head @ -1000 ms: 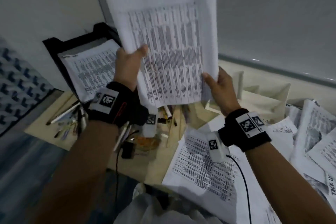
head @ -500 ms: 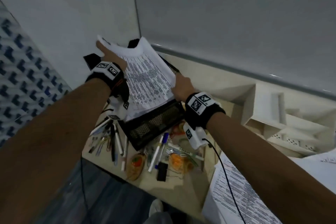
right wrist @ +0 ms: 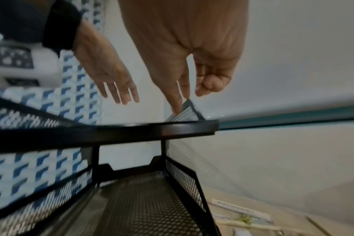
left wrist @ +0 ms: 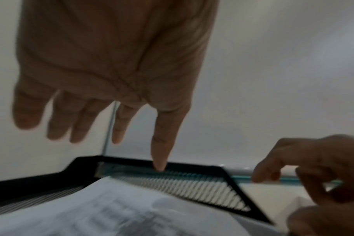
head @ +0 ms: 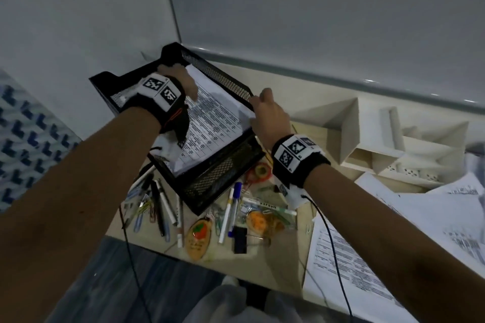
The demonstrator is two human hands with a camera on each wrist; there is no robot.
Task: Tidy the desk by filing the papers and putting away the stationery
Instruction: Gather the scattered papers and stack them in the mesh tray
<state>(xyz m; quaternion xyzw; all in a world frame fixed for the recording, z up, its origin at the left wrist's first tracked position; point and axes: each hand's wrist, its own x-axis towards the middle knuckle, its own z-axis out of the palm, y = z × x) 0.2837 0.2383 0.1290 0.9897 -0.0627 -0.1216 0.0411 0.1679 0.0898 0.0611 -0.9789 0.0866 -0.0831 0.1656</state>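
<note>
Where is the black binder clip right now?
In the head view, the black binder clip lies on the desk near its front edge, in front of the black mesh tray, right of the orange keychain.

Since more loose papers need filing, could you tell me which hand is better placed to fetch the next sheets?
Right. The right hand is open at the tray's right edge, nearest the loose papers; the left hand hovers over the far-left side.

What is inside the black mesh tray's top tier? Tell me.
The top tier of the black mesh tray holds a stack of printed papers. The left hand hovers over them. The sheets below the top one are covered.
</note>
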